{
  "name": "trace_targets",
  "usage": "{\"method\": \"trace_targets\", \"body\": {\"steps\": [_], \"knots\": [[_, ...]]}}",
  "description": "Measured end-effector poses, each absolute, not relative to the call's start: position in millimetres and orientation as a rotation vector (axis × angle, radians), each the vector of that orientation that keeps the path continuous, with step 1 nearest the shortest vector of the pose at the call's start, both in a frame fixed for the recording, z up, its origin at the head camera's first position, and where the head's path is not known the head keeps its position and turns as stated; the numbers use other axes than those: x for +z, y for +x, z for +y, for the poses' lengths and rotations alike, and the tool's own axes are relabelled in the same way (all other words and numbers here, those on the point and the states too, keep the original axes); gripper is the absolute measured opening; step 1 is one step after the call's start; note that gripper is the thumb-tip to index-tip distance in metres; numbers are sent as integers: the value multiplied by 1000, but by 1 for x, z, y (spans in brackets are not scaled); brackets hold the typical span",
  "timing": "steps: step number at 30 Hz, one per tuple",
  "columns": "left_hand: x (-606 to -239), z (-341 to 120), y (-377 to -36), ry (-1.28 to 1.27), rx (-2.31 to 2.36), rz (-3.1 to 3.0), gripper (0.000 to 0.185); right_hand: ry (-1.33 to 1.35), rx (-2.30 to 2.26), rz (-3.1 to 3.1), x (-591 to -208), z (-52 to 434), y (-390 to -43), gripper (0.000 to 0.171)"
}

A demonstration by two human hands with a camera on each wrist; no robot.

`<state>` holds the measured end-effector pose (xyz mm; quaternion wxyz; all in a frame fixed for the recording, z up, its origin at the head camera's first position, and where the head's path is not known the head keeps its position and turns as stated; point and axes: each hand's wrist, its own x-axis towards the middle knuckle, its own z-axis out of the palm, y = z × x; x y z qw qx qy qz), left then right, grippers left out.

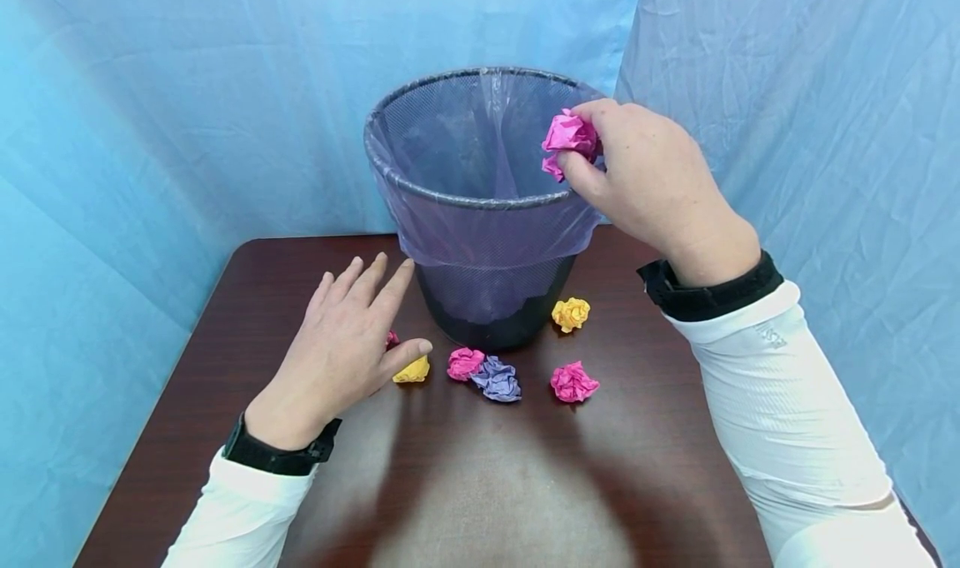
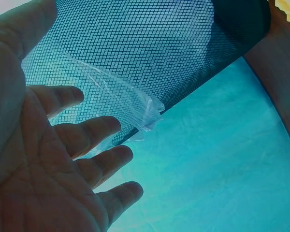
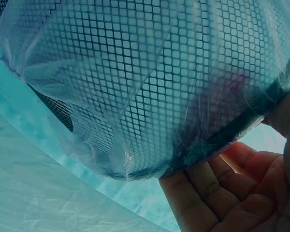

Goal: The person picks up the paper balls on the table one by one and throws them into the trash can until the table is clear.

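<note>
Over the right rim of a black mesh wastebasket (image 1: 491,314), my right hand (image 1: 652,168) pinches a bright pink crumpled paper ball (image 1: 570,135) between thumb and fingers. A thin translucent purple bag (image 1: 487,235) lines the basket and folds down over its outside. In the right wrist view, pink shows faintly through the mesh (image 3: 135,87) behind the rim. My left hand (image 1: 337,343) holds nothing; its fingers are spread, palm down, left of the basket. Below its thumb lies a yellow paper ball (image 1: 412,371), with a dark pink one (image 1: 392,340) mostly hidden behind the hand.
In front of the basket, a pink paper ball (image 1: 465,363) touches a purple one (image 1: 497,380). Further right lie another pink ball (image 1: 574,382) and a yellow ball (image 1: 571,314). The dark brown table (image 1: 480,485) meets light blue curtains (image 1: 187,93) behind and at both sides.
</note>
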<state>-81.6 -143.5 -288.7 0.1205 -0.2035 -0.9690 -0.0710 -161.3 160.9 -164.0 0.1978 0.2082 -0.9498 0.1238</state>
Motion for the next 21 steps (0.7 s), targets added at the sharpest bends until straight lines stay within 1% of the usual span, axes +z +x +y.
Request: {"method": "trace_targets", "body": {"steps": [6,13,21], "knots": [[-289,-144,-82,-588,-211,-2839,92,585,338,-2659,-164,161,-162,43],[-291,-144,-82,-586,-214,-2840,92,580,341,-2677,-163,160,-161,45],[-291,-144,-83,-586,-217,-2842,93,603,345,-2667,-163,160,-162,41]]}}
